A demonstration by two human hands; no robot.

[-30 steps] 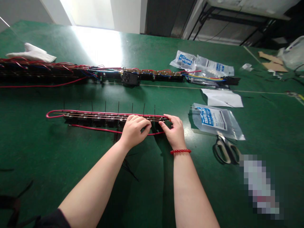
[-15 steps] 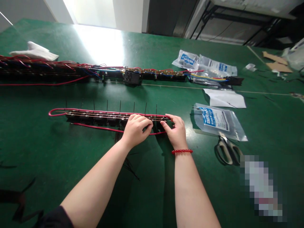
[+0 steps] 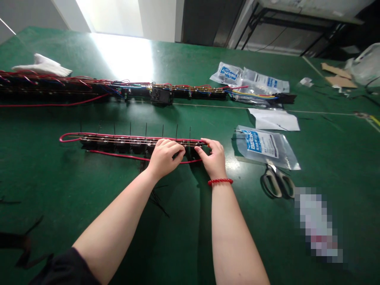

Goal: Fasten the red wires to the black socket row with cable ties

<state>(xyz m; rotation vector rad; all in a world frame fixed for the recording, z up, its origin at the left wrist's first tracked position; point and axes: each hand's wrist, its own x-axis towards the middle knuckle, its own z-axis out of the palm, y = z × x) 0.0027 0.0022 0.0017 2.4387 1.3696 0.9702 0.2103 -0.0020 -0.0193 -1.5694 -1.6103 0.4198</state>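
Observation:
A long black strip of parts point(image 3: 118, 143) lies across the table, with red wire and thin brass-coloured lines running along it. Several black cable ties point(image 3: 130, 128) stick up along its far side. My left hand point(image 3: 166, 156) is closed over the strip right of its middle, fingers curled down on the wires. At the right end, my right hand point(image 3: 213, 156), with a red bead bracelet at the wrist, grips the strip between thumb and fingers. The fingertips of both hands are partly hidden. A loop of red wire point(image 3: 67, 137) bends round the left end.
Behind lies a longer wired black assembly point(image 3: 190, 93). To the right are a labelled plastic bag point(image 3: 267, 146), scissors point(image 3: 277, 184), white paper point(image 3: 274, 119) and more bags point(image 3: 264, 80). A white cloth point(image 3: 44, 65) is at the back left. Loose cable ties point(image 3: 160, 206) lie near my left forearm.
The view has shifted slightly, so everything sits a little further left. Both hands stay at the same places on the strip, with little visible finger movement.

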